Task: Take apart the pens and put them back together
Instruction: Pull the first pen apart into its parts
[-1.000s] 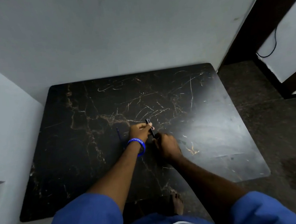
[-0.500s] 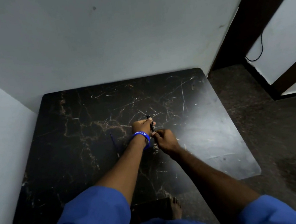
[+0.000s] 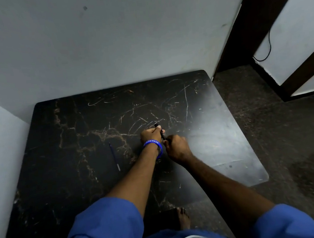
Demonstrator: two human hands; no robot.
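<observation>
A dark pen is held over the middle of the black marble table. My left hand, with a blue wristband, is closed around the pen's upper part. My right hand grips the pen's lower end, and the two hands touch. A thin blue refill lies loose on the table to the left of my left wrist. The pen's lower end is hidden inside my right hand.
The table stands in a corner, with grey walls behind it and on its left. A dark floor and a dark door frame lie to the right. My bare foot shows below the table's front edge.
Both hands stay on the pen and have barely shifted on the table. The view has swung a little, so the table sits lower and further left.
</observation>
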